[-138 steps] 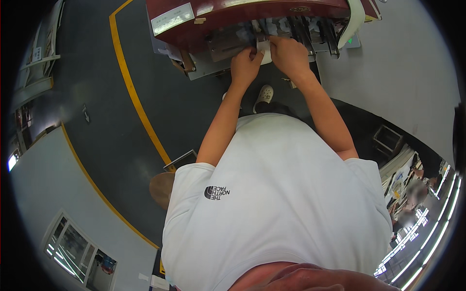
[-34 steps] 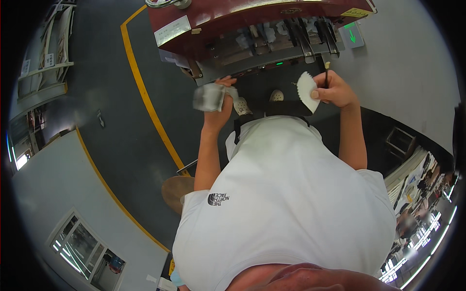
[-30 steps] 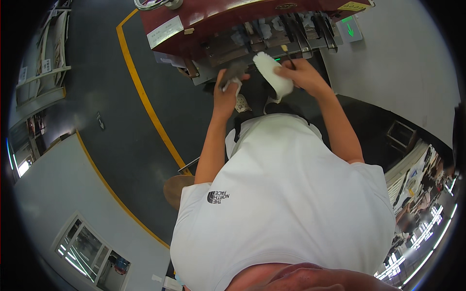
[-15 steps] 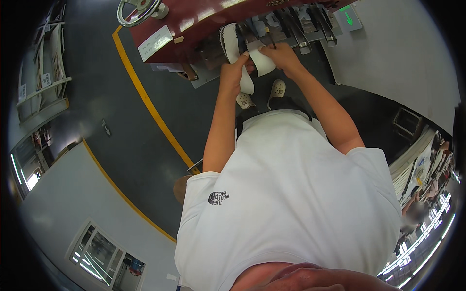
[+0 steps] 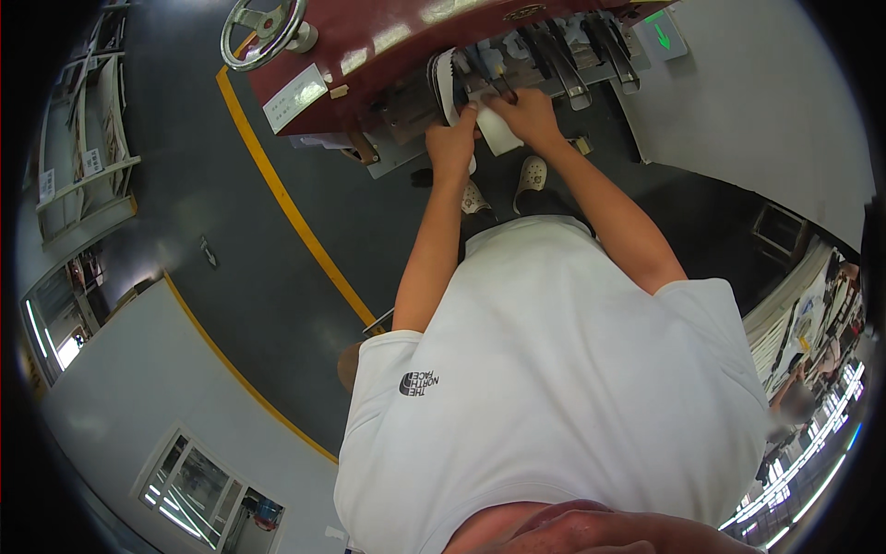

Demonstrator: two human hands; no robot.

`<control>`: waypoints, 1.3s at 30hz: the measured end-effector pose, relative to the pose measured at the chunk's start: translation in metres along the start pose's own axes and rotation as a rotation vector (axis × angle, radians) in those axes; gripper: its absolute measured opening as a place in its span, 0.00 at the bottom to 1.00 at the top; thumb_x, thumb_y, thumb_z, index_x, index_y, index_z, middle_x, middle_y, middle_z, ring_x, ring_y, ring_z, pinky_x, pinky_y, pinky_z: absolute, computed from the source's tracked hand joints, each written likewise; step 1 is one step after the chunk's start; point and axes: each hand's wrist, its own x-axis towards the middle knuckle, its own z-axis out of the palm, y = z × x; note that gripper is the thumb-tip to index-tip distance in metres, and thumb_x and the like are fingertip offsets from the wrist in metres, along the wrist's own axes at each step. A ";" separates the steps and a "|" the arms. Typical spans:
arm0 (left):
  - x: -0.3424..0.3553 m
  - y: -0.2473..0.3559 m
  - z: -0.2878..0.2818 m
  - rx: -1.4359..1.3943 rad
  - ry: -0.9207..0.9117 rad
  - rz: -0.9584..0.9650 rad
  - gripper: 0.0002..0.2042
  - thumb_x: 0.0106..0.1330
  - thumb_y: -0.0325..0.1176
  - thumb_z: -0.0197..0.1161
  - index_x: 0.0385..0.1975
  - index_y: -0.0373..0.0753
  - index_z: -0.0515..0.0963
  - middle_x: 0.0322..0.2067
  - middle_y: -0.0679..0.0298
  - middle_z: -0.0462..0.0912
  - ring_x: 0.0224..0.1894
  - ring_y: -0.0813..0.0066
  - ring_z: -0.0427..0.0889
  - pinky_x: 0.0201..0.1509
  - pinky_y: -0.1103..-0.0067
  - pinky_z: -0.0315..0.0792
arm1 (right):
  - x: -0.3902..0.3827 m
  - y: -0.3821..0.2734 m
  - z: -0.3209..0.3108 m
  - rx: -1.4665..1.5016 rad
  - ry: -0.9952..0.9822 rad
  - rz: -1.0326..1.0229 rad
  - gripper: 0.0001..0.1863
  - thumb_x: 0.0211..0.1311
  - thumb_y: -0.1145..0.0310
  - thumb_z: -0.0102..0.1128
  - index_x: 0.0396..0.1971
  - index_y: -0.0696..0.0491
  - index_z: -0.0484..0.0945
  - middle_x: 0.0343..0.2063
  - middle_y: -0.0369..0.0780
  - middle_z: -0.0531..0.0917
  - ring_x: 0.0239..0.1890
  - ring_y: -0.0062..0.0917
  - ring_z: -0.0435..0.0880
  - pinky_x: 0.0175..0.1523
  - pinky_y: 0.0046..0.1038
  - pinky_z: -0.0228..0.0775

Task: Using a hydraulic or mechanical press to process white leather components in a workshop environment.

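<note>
My left hand (image 5: 451, 143) is closed on a curved white piece (image 5: 445, 88) with a dark, notched edge, held upright at the front of a red machine (image 5: 369, 28). Beside it, my right hand (image 5: 532, 118) pinches a flat white piece (image 5: 498, 134) and also grips a thin dark tool (image 5: 505, 88) with a yellowish tip. The two pieces meet or overlap between my thumbs; their exact join is hard to make out. Both hands are just in front of metal guides (image 5: 554, 69) and a steel plate (image 5: 406, 120) under the machine's body.
A chrome handwheel (image 5: 263, 28) sits at the machine's left, a grey green-arrow box (image 5: 663, 37) at its right. A yellow floor line (image 5: 277, 185) runs along the left, beside racks (image 5: 92, 129). A stool (image 5: 349, 365) is partly behind me. Blurred people (image 5: 794, 397) appear at far right.
About a second ago my hands were lower and farther apart; they rose to the machine front with the white pieces. In the last half second they shifted slightly right, and the left piece tilted.
</note>
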 end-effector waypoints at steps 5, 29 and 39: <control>0.001 -0.013 -0.012 0.030 -0.068 0.045 0.12 0.55 0.35 0.65 0.30 0.30 0.78 0.25 0.60 0.80 0.25 0.76 0.79 0.30 0.82 0.73 | -0.012 -0.001 0.001 0.024 -0.014 0.011 0.25 0.48 0.48 0.63 0.15 0.59 0.78 0.12 0.45 0.77 0.19 0.30 0.80 0.26 0.30 0.68; -0.003 -0.048 -0.011 -0.342 -0.164 0.064 0.15 0.62 0.38 0.57 0.38 0.29 0.75 0.31 0.59 0.81 0.33 0.74 0.80 0.36 0.80 0.71 | -0.036 -0.050 -0.042 -0.265 -0.070 -0.269 0.14 0.58 0.72 0.48 0.44 0.59 0.71 0.29 0.50 0.80 0.33 0.46 0.79 0.38 0.41 0.69; -0.004 -0.048 -0.010 -0.308 -0.203 -0.012 0.15 0.62 0.38 0.57 0.37 0.30 0.76 0.30 0.61 0.80 0.30 0.75 0.80 0.34 0.80 0.71 | -0.018 -0.065 -0.030 -0.736 0.059 -0.587 0.14 0.52 0.74 0.50 0.40 0.51 0.77 0.31 0.44 0.80 0.32 0.41 0.80 0.35 0.37 0.73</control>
